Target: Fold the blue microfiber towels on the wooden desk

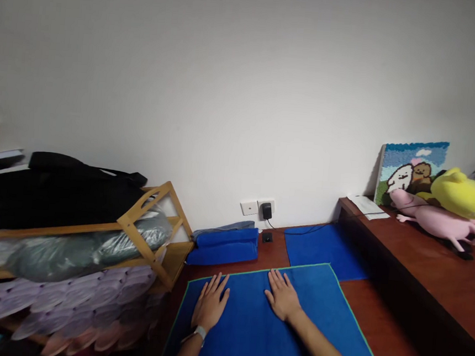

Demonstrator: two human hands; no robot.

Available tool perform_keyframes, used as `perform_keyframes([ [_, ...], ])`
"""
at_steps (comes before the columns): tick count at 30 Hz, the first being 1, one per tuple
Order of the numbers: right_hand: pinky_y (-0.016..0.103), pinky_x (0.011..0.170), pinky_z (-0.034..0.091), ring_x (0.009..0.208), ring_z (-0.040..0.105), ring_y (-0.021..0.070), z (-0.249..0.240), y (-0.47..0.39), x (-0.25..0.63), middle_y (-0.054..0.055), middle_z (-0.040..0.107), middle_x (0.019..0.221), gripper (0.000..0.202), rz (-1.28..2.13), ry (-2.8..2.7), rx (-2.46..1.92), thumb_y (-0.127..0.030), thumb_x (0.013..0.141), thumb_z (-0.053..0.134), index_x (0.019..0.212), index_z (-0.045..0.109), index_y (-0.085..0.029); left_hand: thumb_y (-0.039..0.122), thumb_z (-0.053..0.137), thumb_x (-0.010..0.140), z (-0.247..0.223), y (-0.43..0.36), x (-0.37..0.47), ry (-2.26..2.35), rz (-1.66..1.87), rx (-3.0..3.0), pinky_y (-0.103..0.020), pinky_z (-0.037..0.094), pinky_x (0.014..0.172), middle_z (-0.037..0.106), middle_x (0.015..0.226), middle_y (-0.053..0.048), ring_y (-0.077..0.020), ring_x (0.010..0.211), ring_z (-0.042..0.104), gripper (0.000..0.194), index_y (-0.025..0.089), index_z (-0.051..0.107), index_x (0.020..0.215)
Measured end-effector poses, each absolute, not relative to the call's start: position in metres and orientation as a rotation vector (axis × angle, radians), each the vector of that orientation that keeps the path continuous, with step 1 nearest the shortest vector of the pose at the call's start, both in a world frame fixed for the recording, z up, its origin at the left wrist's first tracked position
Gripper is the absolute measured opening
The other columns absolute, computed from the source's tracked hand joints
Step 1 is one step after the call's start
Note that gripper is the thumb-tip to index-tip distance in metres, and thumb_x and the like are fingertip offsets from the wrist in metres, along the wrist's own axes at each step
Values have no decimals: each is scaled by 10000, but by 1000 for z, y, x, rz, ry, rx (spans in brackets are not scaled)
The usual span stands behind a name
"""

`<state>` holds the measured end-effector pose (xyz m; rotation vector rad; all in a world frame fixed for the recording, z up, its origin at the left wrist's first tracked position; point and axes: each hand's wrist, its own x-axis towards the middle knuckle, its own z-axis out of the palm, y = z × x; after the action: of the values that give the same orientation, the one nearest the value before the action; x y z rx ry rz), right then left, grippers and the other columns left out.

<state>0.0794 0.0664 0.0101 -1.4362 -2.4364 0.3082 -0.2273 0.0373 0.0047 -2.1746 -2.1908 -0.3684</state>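
Note:
A blue cloth (244,334) with a green edge lies spread flat on the reddish-brown wooden surface. My left hand (210,303), with a watch or band at the wrist, rests palm down on its upper left part, fingers stretched out. Farther right, my right hand (282,296) also lies flat on the cloth near its far edge, thumb apart from the fingers. Neither hand holds anything. The near end of the cloth runs out of view.
Folded blue cloths (227,246) sit against the wall, with another blue cloth (323,249) to their right. A black plug (267,210) is in the wall socket. At left stands a wooden rack (163,268); at right, a raised wooden ledge (412,271) bears plush toys (437,219) and a picture (412,171).

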Motion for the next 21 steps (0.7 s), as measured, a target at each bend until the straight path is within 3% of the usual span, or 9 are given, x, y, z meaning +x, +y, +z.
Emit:
perform_keyframes([
  [6,422,1312,148,1588,223,222,12,86,195,53,288,1698,711,290,-2327,-1754,-569,1041,244,1633,328,-185,416,380,1058,9,37,-225,-2201,-356,-2176,-488,254,1289,414,1671,-56,-232,1563,335,532,287,467,1567],
  [12,499,1285,234,1563,292,301,18,98,277,112,360,1668,731,243,-2156,-1992,-518,1015,200,1620,372,-144,395,396,1051,12,36,-223,-2201,-365,-2166,-468,256,1287,430,1664,-41,-225,1556,349,521,313,477,1559],
  [15,522,1293,208,1567,274,328,23,94,264,133,363,1664,731,196,-2121,-1966,-516,1026,200,1614,381,-121,399,396,1050,13,36,-223,-2203,-358,-2167,-475,259,1285,434,1661,-41,-226,1555,351,523,314,476,1559],
  [21,457,1309,201,1587,223,240,24,51,133,66,285,1699,690,190,-2330,-1470,-557,1070,236,1647,285,-183,402,378,1056,14,36,-223,-2215,-377,-2176,-486,264,1284,427,1665,-43,-229,1557,347,524,307,473,1562],
])
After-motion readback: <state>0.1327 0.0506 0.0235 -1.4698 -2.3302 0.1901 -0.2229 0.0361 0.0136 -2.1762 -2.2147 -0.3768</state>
